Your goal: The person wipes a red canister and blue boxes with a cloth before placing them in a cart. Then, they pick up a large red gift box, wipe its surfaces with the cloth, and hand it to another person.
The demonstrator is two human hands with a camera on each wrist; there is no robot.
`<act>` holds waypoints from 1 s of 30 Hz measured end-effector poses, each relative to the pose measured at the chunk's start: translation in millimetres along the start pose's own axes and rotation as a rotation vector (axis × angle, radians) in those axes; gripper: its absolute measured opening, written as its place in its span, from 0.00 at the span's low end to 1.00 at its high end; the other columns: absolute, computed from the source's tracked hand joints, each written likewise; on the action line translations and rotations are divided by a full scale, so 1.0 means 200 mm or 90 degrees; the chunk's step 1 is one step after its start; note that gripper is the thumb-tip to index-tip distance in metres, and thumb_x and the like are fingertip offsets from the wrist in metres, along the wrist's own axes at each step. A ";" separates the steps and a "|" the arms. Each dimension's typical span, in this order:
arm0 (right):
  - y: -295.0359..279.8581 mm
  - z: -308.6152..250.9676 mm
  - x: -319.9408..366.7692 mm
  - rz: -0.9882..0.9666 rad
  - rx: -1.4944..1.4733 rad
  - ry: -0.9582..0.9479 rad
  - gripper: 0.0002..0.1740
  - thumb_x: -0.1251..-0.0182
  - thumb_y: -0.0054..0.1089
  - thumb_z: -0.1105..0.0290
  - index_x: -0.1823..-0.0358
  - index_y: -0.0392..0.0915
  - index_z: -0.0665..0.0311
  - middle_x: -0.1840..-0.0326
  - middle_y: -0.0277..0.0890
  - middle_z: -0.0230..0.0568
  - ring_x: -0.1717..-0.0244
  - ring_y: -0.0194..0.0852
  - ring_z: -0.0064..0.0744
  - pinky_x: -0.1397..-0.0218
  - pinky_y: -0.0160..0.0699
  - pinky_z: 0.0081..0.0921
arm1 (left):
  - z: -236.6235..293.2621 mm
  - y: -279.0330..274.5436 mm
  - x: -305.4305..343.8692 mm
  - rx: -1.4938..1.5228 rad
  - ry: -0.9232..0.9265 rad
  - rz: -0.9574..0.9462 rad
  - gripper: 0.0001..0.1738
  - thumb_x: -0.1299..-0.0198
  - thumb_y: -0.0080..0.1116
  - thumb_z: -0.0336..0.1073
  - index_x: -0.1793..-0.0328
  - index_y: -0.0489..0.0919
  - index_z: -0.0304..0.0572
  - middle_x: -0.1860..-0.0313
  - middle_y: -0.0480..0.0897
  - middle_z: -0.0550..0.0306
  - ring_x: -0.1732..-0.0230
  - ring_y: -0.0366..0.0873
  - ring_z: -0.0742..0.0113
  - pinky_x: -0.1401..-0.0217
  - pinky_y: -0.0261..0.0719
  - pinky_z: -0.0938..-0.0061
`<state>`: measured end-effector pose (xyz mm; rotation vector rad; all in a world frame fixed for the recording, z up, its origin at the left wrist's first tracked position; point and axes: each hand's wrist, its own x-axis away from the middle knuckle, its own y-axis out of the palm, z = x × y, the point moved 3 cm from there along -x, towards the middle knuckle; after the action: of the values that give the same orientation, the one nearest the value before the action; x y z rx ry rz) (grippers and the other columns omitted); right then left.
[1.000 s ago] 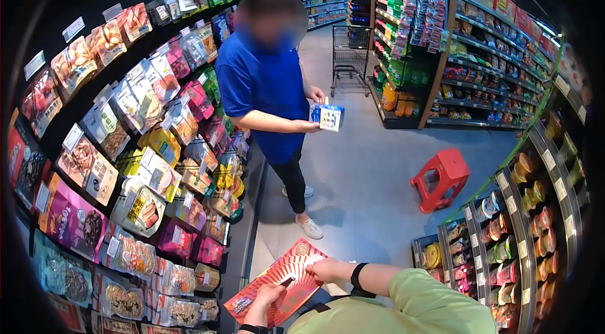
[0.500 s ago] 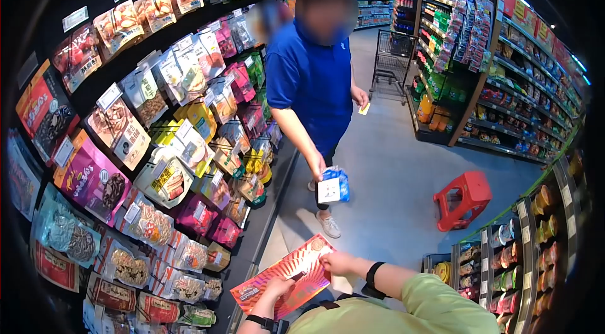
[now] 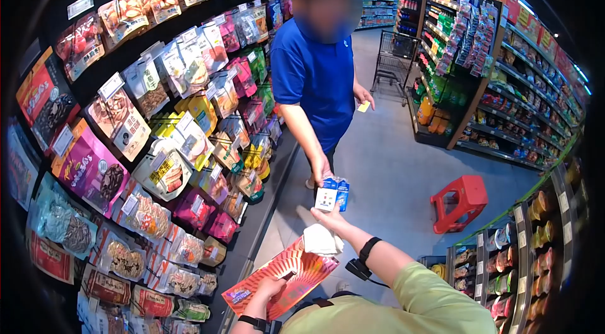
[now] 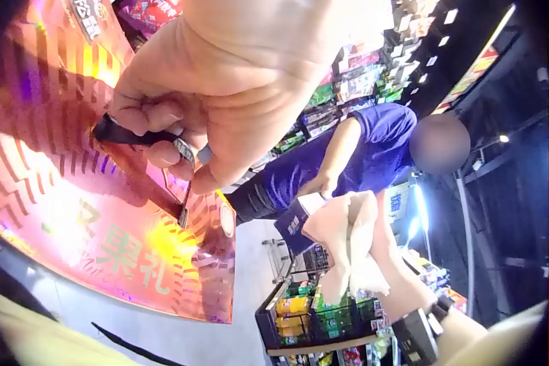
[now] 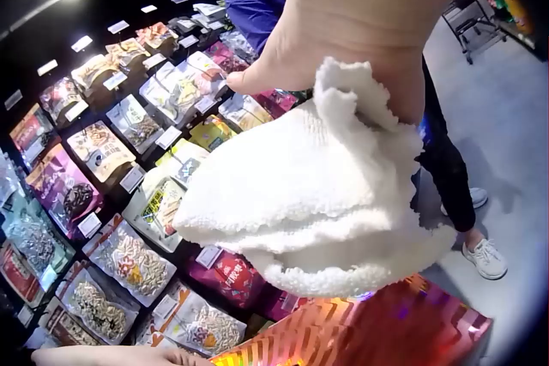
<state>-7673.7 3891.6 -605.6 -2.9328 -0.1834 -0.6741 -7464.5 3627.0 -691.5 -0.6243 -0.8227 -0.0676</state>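
Observation:
My left hand (image 3: 271,287) grips the dark handle (image 4: 133,133) of a flat red and orange gift box (image 3: 242,293), tilted in front of me. A crumpled white cloth (image 5: 283,186) hangs from my right hand (image 3: 332,219), which reaches forward above the box's far end. In the head view its fingertips are right at a small blue and white pack (image 3: 326,199). Another person in a blue shirt (image 3: 313,75) holds that pack from the far side. My right fingers are mostly hidden behind the cloth in the right wrist view.
Hanging snack pouches (image 3: 189,126) line the shelf on the left. A red stool (image 3: 460,203) stands on the grey floor to the right, near a low shelf (image 3: 501,258) of packaged goods. Further back are a shopping cart (image 3: 395,60) and drink shelves (image 3: 435,75).
My right hand has left the box and moved forward to the pack, with the white cloth now plainly showing in it. The other person has extended the pack towards me. My left hand keeps its grip.

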 end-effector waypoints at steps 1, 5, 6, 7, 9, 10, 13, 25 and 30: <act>0.00 -0.07 0.04 0.034 -0.035 0.024 0.70 0.50 0.68 0.39 0.29 0.27 0.77 0.37 0.64 0.58 0.38 0.68 0.44 0.38 0.69 0.34 | 0.02 -0.01 0.03 0.013 0.010 0.005 0.17 0.49 0.59 0.48 0.69 0.85 0.41 0.79 0.82 0.53 0.77 0.80 0.65 0.72 0.74 0.69; -0.15 0.10 -0.23 0.180 -0.069 0.073 0.55 0.50 0.69 0.41 0.33 0.46 0.67 0.44 0.70 0.55 0.46 0.73 0.41 0.47 0.75 0.35 | 0.04 -0.01 0.08 0.039 0.007 0.007 0.16 0.48 0.58 0.46 0.70 0.85 0.41 0.80 0.82 0.55 0.78 0.79 0.67 0.73 0.74 0.70; -0.20 0.10 -0.24 0.231 -0.010 0.078 0.51 0.49 0.68 0.41 0.37 0.51 0.66 0.45 0.70 0.56 0.47 0.74 0.43 0.47 0.74 0.37 | 0.02 0.00 0.07 0.041 0.005 0.008 0.16 0.48 0.58 0.46 0.70 0.85 0.41 0.80 0.82 0.55 0.78 0.79 0.67 0.73 0.74 0.70; -0.25 0.09 -0.25 0.281 0.048 0.083 0.47 0.49 0.68 0.42 0.40 0.55 0.65 0.46 0.71 0.56 0.48 0.74 0.45 0.47 0.74 0.39 | 0.01 0.01 0.06 0.054 -0.001 0.000 0.16 0.48 0.58 0.46 0.70 0.85 0.41 0.80 0.82 0.55 0.78 0.79 0.67 0.74 0.74 0.70; -0.33 0.06 -0.22 0.365 0.033 0.082 0.41 0.49 0.68 0.43 0.46 0.60 0.66 0.48 0.72 0.57 0.48 0.74 0.47 0.47 0.73 0.39 | -0.02 0.02 0.04 0.068 -0.008 -0.008 0.16 0.48 0.58 0.46 0.69 0.85 0.42 0.80 0.82 0.55 0.79 0.79 0.67 0.74 0.74 0.70; -0.37 0.04 -0.21 0.346 0.008 0.086 0.41 0.49 0.68 0.43 0.45 0.61 0.66 0.49 0.72 0.56 0.48 0.74 0.47 0.47 0.73 0.38 | -0.03 0.02 0.04 0.068 -0.017 -0.013 0.16 0.47 0.58 0.47 0.69 0.85 0.42 0.79 0.82 0.55 0.78 0.80 0.67 0.73 0.74 0.70; -0.41 0.12 -0.25 0.310 0.010 0.080 0.41 0.48 0.68 0.44 0.44 0.62 0.67 0.49 0.72 0.55 0.48 0.73 0.46 0.47 0.73 0.38 | -0.01 0.03 0.07 0.070 -0.015 0.001 0.14 0.45 0.58 0.42 0.70 0.84 0.39 0.78 0.82 0.56 0.79 0.78 0.68 0.75 0.74 0.71; -0.31 0.11 -0.22 0.198 -0.024 0.039 0.47 0.45 0.65 0.41 0.35 0.58 0.69 0.45 0.70 0.54 0.46 0.72 0.41 0.46 0.74 0.36 | 0.00 -0.03 0.12 0.033 -0.013 0.038 0.14 0.46 0.59 0.43 0.69 0.85 0.38 0.75 0.83 0.55 0.73 0.80 0.67 0.68 0.76 0.71; -0.28 0.13 -0.24 0.146 -0.017 0.028 0.42 0.42 0.63 0.42 0.39 0.65 0.71 0.48 0.73 0.50 0.49 0.73 0.36 0.49 0.75 0.34 | 0.03 -0.05 0.14 0.062 -0.011 0.032 0.11 0.44 0.59 0.36 0.71 0.83 0.36 0.76 0.83 0.58 0.77 0.78 0.72 0.72 0.74 0.74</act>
<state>-7712.9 3945.5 -645.1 -2.8974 0.1651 -0.7088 -7452.4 3627.5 -664.9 -0.5538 -0.8219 0.0238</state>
